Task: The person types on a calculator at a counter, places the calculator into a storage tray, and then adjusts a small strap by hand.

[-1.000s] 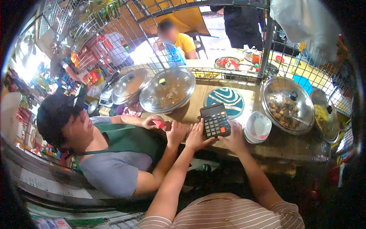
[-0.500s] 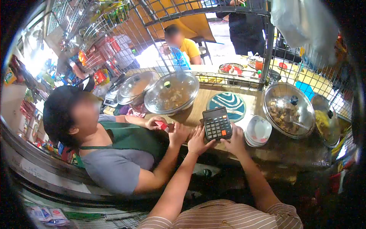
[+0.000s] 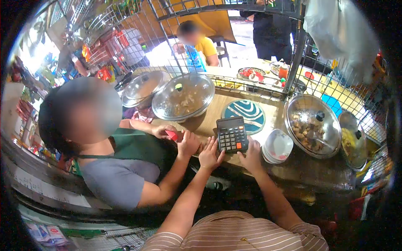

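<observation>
A black calculator [image 3: 232, 136] with one orange key lies on the wooden counter [image 3: 205, 109] in front of me. At its left lower corner rests my left hand [image 3: 210, 157], flat with the fingers stretched out. My right hand [image 3: 251, 159] is at the calculator's right lower edge, fingers extended and thumb apart. Whether the right fingertips touch its side I cannot tell. Just beyond the calculator is a round teal and white mat [image 3: 245, 113]. A stack of white bowls [image 3: 278, 145] stands to the right of my right hand.
On my left, a co-worker in a green apron [image 3: 136, 148] holds a small red object [image 3: 171, 135]. Glass-lidded food pans stand at the left [image 3: 184, 98] and right [image 3: 313, 127]. A wire grille [image 3: 295, 54] borders the counter; a person in yellow [image 3: 207, 48] sits beyond.
The view has shifted slightly, and the co-worker's head has turned more toward me. Both my hands have eased back a little from the calculator, which stays on the counter.
</observation>
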Demonstrator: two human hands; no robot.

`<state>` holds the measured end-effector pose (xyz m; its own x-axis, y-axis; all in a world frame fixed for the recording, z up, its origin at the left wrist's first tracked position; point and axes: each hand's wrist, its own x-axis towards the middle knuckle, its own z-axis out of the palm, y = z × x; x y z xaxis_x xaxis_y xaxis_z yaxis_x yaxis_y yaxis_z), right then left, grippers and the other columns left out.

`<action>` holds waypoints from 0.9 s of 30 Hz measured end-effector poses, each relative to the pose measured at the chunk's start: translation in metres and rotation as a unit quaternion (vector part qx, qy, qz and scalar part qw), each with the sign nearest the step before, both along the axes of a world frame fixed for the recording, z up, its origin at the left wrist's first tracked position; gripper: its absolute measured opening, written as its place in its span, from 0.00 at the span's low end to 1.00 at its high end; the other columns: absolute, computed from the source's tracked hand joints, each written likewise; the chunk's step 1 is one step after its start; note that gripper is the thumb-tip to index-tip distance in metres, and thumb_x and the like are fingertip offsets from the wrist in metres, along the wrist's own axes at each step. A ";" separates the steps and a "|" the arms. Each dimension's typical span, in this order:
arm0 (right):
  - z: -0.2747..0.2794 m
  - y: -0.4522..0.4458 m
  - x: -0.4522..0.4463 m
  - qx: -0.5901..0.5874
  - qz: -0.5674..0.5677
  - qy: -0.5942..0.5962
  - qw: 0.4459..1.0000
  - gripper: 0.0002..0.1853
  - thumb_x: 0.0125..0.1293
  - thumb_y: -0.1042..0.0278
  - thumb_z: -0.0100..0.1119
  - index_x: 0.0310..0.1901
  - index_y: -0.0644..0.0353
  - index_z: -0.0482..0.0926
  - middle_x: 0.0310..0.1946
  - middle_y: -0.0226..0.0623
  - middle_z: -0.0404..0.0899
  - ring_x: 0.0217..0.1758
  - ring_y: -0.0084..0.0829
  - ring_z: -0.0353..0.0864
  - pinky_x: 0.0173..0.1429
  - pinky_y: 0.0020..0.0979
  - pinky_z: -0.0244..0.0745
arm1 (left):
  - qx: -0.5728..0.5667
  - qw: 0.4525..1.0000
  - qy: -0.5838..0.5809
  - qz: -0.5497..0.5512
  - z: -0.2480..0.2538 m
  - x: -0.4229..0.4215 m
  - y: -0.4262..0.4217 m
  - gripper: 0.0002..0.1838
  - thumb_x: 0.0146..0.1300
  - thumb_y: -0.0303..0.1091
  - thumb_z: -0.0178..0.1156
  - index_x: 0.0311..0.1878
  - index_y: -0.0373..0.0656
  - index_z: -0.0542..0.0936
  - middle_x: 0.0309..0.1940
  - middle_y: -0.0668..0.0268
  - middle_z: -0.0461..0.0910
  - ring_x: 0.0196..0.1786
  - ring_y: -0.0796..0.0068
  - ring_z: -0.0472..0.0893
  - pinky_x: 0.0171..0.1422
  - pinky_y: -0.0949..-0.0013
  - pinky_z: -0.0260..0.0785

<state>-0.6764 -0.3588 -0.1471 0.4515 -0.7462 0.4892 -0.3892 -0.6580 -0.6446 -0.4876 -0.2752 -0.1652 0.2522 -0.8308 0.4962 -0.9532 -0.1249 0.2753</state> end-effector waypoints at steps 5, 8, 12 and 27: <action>0.002 0.000 0.004 -0.004 -0.015 0.030 0.999 0.43 0.46 0.69 0.68 0.64 0.67 0.56 0.53 0.55 0.68 0.57 0.58 0.63 0.63 0.53 0.57 | 0.009 0.999 0.050 -0.009 0.005 -0.002 0.002 0.31 0.60 0.51 0.56 0.64 0.45 0.70 0.64 0.57 0.68 0.69 0.60 0.66 0.70 0.53 0.55; 0.003 0.001 0.004 0.018 -0.020 0.044 0.999 0.44 0.45 0.69 0.69 0.64 0.66 0.56 0.54 0.54 0.67 0.58 0.57 0.62 0.63 0.53 0.57 | 0.025 0.995 0.093 -0.009 -0.003 -0.001 0.001 0.32 0.60 0.52 0.55 0.64 0.45 0.70 0.66 0.59 0.67 0.70 0.60 0.63 0.72 0.52 0.51; 0.010 0.005 0.001 0.015 -0.004 0.031 0.999 0.45 0.46 0.67 0.70 0.65 0.64 0.55 0.56 0.53 0.66 0.60 0.56 0.61 0.65 0.51 0.56 | 0.040 0.999 -0.005 0.011 -0.004 0.002 -0.001 0.31 0.58 0.52 0.55 0.62 0.44 0.71 0.65 0.59 0.67 0.69 0.60 0.64 0.72 0.50 0.48; 0.013 0.003 0.001 0.022 -0.009 0.051 0.998 0.43 0.48 0.65 0.69 0.64 0.66 0.57 0.54 0.54 0.67 0.59 0.56 0.63 0.64 0.51 0.58 | -0.004 0.999 0.042 -0.031 -0.006 0.005 -0.004 0.31 0.55 0.47 0.60 0.60 0.43 0.72 0.63 0.58 0.68 0.68 0.57 0.64 0.70 0.50 0.51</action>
<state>-0.6751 -0.3556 -0.1344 0.4844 -0.7740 0.4077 -0.4660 -0.6228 -0.6285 -0.4821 -0.2792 -0.1709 0.2417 -0.8421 0.4821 -0.9326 -0.0644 0.3551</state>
